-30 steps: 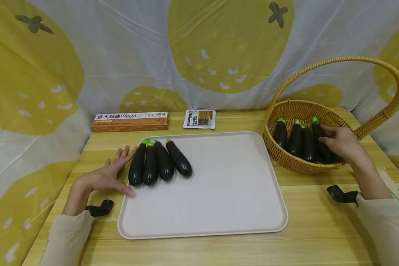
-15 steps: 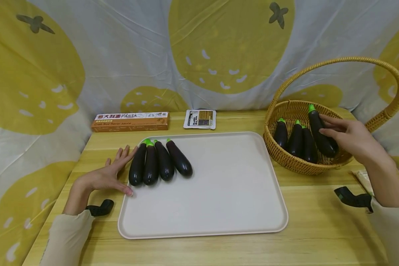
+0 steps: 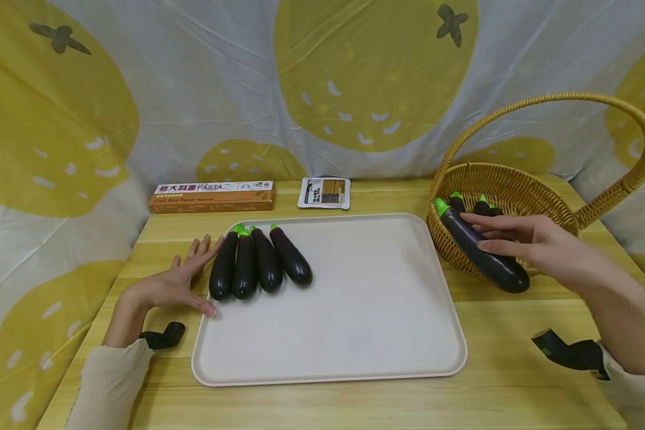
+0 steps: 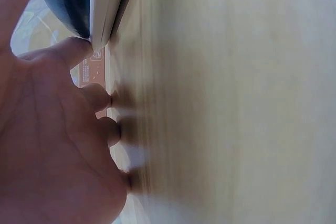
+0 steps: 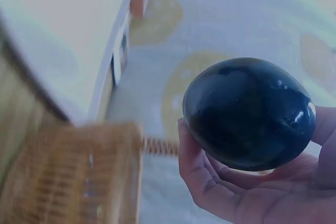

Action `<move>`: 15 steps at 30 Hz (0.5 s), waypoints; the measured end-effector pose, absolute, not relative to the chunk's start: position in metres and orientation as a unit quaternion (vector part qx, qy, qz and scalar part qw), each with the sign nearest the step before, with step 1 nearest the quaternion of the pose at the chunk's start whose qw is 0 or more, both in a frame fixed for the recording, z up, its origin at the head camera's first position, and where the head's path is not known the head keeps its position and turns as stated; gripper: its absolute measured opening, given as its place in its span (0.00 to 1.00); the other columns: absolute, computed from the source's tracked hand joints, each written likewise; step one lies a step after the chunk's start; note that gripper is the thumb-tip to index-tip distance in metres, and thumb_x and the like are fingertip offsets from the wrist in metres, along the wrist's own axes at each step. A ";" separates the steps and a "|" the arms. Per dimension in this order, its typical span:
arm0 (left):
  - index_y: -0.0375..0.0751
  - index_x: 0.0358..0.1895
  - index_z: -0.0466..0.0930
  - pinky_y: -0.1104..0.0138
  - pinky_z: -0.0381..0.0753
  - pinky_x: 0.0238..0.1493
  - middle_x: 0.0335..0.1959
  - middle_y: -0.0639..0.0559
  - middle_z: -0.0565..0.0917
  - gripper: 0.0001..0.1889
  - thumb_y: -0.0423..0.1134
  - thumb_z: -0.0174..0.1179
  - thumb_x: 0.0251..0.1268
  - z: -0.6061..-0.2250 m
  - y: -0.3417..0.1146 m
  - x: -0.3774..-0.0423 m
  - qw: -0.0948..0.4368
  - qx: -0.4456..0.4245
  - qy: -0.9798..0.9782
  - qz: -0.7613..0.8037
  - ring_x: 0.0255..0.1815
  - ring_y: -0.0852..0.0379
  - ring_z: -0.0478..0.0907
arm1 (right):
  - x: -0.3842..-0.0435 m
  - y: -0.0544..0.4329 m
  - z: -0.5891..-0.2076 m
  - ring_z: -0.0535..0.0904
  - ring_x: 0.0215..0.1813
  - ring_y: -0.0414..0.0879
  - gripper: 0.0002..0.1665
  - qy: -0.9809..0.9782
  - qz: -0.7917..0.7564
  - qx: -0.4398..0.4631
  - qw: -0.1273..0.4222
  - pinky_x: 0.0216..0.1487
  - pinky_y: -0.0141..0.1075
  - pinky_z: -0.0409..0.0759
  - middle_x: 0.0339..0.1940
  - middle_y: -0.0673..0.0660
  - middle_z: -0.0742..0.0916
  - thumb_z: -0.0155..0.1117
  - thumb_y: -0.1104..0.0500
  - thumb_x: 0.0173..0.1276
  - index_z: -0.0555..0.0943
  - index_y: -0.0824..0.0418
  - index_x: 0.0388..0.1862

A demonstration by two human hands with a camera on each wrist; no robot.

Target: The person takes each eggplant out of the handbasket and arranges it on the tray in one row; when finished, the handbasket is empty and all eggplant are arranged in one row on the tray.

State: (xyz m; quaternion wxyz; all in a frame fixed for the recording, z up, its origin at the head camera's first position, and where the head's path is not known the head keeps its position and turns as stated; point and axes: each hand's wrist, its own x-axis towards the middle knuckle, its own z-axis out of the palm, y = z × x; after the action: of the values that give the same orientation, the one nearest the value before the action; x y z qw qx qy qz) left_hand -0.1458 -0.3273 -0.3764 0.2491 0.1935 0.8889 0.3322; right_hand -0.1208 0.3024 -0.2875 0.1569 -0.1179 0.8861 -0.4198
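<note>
In the head view my right hand [image 3: 537, 239] pinches a dark eggplant [image 3: 481, 248] with a green cap, held up over the near left rim of the wicker basket [image 3: 462, 266]. The right wrist view shows the blunt end of that eggplant [image 5: 249, 114] between thumb and fingers. More eggplants [image 3: 482, 206] lie in the basket, partly hidden behind the held one. My left hand [image 3: 172, 286] lies spread at the left edge of the white tray [image 3: 355, 322], fingertips down on the table and thumb on the rim. Right beside it, several eggplants [image 3: 244, 266] lie side by side on the tray.
Behind the tray stand a pasta box [image 3: 212, 197] and a small packet [image 3: 324, 193]. The basket's tall handle [image 3: 548, 98] arches over its right part. A patterned cloth [image 3: 236, 89] hangs behind the wooden table [image 3: 365, 403].
My right hand has lifted one eggplant out of the basket and carried it left and toward me, tilting it. The left hand and the eggplants on the tray have stayed put.
</note>
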 end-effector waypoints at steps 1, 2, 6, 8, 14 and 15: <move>0.54 0.86 0.29 0.25 0.13 0.69 0.82 0.32 0.18 0.73 0.46 0.82 0.48 -0.376 -0.327 -0.146 0.249 0.193 0.889 0.332 0.80 0.29 0.09 | -0.121 0.294 -0.286 0.77 0.59 0.21 0.30 0.885 -0.419 -0.124 0.163 0.44 0.24 0.79 0.73 0.44 0.78 0.59 0.55 0.81 0.69 0.46 0.80; 0.54 0.86 0.29 0.25 0.13 0.69 0.82 0.32 0.18 0.73 0.46 0.83 0.48 -0.376 -0.328 -0.146 0.249 0.193 0.889 0.332 0.80 0.29 0.09 | -0.122 0.285 -0.285 0.77 0.59 0.22 0.30 0.882 -0.420 -0.128 0.169 0.46 0.23 0.80 0.75 0.49 0.78 0.59 0.54 0.81 0.69 0.46 0.79; 0.53 0.86 0.29 0.24 0.13 0.69 0.82 0.32 0.18 0.73 0.46 0.82 0.48 -0.376 -0.327 -0.145 0.249 0.195 0.889 0.331 0.80 0.29 0.09 | -0.131 0.246 -0.284 0.80 0.63 0.36 0.31 0.876 -0.421 -0.150 0.182 0.51 0.27 0.82 0.75 0.62 0.78 0.61 0.51 0.79 0.71 0.45 0.78; 0.52 0.86 0.29 0.24 0.14 0.68 0.82 0.32 0.18 0.73 0.46 0.82 0.48 -0.376 -0.327 -0.145 0.248 0.197 0.889 0.331 0.80 0.29 0.09 | -0.138 0.227 -0.286 0.80 0.65 0.46 0.31 0.873 -0.423 -0.153 0.188 0.56 0.34 0.83 0.74 0.62 0.78 0.62 0.50 0.79 0.71 0.44 0.78; 0.53 0.86 0.29 0.24 0.13 0.68 0.82 0.31 0.18 0.73 0.46 0.82 0.48 -0.375 -0.327 -0.146 0.247 0.197 0.889 0.331 0.80 0.29 0.09 | -0.160 0.177 -0.300 0.76 0.72 0.56 0.32 0.853 -0.448 -0.166 0.209 0.69 0.52 0.78 0.78 0.58 0.75 0.62 0.53 0.79 0.70 0.48 0.79; 0.53 0.86 0.29 0.24 0.13 0.68 0.82 0.31 0.18 0.73 0.46 0.82 0.48 -0.374 -0.327 -0.146 0.247 0.197 0.889 0.331 0.80 0.29 0.09 | -0.163 0.169 -0.303 0.76 0.72 0.56 0.32 0.849 -0.454 -0.165 0.213 0.69 0.52 0.77 0.79 0.58 0.75 0.62 0.54 0.78 0.70 0.49 0.79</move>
State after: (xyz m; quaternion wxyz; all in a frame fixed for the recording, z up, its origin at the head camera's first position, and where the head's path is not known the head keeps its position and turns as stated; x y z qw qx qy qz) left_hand -0.1458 -0.3267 -0.3744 0.2475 0.1973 0.8891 0.3306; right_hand -0.1630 0.1689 -0.3032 0.2127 -0.1653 0.8495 -0.4537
